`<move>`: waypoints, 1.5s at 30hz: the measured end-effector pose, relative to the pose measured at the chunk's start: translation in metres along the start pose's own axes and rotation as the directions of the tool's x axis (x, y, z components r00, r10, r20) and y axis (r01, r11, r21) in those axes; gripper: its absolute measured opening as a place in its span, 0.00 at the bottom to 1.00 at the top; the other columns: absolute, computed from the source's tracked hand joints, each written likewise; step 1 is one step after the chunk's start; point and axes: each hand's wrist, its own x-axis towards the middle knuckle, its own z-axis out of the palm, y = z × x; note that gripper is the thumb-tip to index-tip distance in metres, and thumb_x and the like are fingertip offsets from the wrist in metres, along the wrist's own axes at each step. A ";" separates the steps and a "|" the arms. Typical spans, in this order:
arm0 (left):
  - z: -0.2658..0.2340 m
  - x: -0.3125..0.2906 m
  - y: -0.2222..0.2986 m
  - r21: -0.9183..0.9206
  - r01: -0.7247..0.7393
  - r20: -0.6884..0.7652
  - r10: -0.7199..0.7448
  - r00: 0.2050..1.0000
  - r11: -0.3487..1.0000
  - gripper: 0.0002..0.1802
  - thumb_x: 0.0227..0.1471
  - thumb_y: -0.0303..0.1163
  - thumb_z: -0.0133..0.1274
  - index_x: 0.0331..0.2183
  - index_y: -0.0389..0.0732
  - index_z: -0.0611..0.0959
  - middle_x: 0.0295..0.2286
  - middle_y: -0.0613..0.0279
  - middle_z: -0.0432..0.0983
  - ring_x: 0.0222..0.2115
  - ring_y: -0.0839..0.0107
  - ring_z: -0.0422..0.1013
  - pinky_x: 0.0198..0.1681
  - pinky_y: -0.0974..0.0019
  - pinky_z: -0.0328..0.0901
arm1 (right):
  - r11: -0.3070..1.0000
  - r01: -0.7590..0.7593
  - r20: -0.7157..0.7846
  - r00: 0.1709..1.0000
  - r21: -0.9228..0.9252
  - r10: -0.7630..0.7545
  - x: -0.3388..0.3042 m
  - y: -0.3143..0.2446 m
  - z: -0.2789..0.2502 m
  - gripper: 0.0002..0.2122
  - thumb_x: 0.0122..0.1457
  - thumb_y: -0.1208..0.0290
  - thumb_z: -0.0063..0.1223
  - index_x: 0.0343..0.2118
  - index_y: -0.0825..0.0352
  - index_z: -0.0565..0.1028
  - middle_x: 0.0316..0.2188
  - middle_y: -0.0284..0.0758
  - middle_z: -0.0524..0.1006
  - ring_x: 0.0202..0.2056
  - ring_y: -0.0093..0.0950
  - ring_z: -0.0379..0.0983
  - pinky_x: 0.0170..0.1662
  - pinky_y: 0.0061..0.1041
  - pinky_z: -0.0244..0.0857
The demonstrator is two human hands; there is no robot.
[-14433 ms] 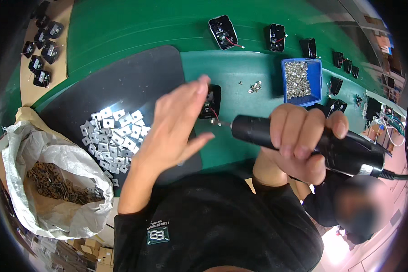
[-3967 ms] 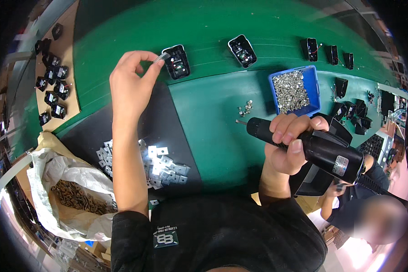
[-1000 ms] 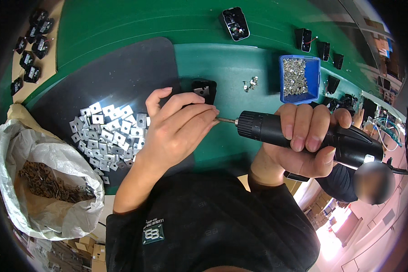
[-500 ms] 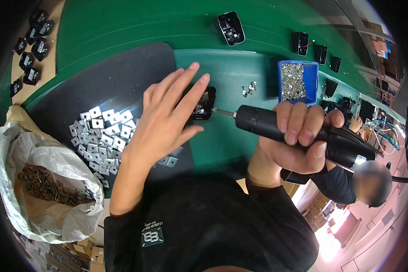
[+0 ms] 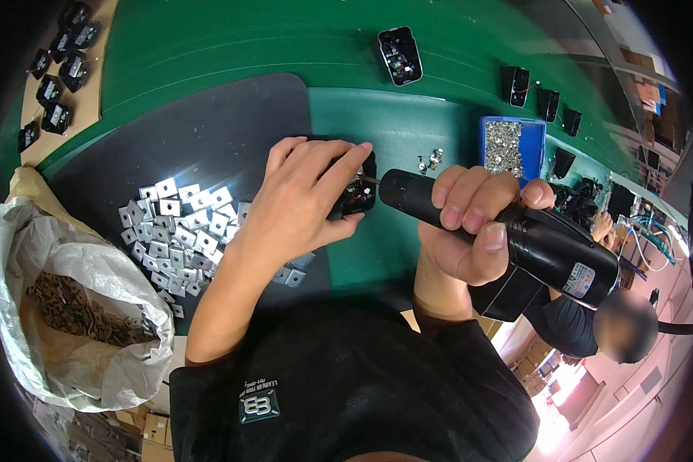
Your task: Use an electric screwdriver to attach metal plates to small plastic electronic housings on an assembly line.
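Observation:
A small open black plastic housing (image 5: pixel 362 199) with parts inside stands at the middle of the bench. My left hand (image 5: pixel 304 185) is closed around it from the left, the fingers over its far side and the thumb at its near edge. In my right hand (image 5: pixel 485 223) is a black electric screwdriver (image 5: pixel 416 199), its fingers wrapped round the barrel. The screwdriver points left, with its bit reaching into the housing; the very tip is hard to make out. Left of my left hand lies a pile of square silver metal plates with holes (image 5: pixel 179 239).
A blue tray (image 5: pixel 533 150) of small metal screws stands right, with a few loose screws (image 5: pixel 433 160) beside it. Another black housing (image 5: pixel 400 58) sits at the far side. A white sack (image 5: pixel 77 377) holds brown pieces at left. A person (image 5: pixel 566 327) is at right.
My left hand has gone from spread fingers to a curled hold on the housing. The screwdriver has moved left, its bit now reaching into the housing.

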 end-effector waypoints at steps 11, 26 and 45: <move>0.002 0.003 -0.003 -0.018 -0.022 -0.017 0.021 1.000 1.000 0.37 0.24 0.35 0.63 0.44 0.39 0.75 0.38 0.58 0.72 0.38 0.62 0.68 0.48 0.59 0.56 | 0.998 -0.029 0.074 0.997 0.055 0.025 0.003 0.003 -0.006 0.13 0.51 0.74 0.49 0.36 0.57 0.59 0.19 0.26 0.63 0.18 0.20 0.61 0.25 0.21 0.57; 0.003 0.001 -0.012 -0.069 -0.062 -0.040 0.059 0.997 0.996 0.36 0.24 0.35 0.62 0.43 0.37 0.76 0.37 0.55 0.72 0.39 0.59 0.68 0.47 0.59 0.58 | 1.000 0.003 0.283 0.959 0.006 -0.005 0.008 0.011 0.002 0.14 0.50 0.74 0.54 0.33 0.59 0.59 0.17 0.27 0.65 0.16 0.21 0.62 0.22 0.23 0.60; -0.138 0.074 -0.075 0.247 0.260 -0.270 -0.191 0.944 0.933 0.31 0.33 0.35 0.59 0.42 0.30 0.72 0.35 0.46 0.68 0.37 0.54 0.68 0.43 0.61 0.63 | 0.995 0.102 -0.184 0.977 -0.022 -0.104 0.004 -0.003 -0.020 0.20 0.48 0.72 0.52 0.44 0.65 0.61 0.15 0.29 0.62 0.15 0.21 0.59 0.22 0.21 0.58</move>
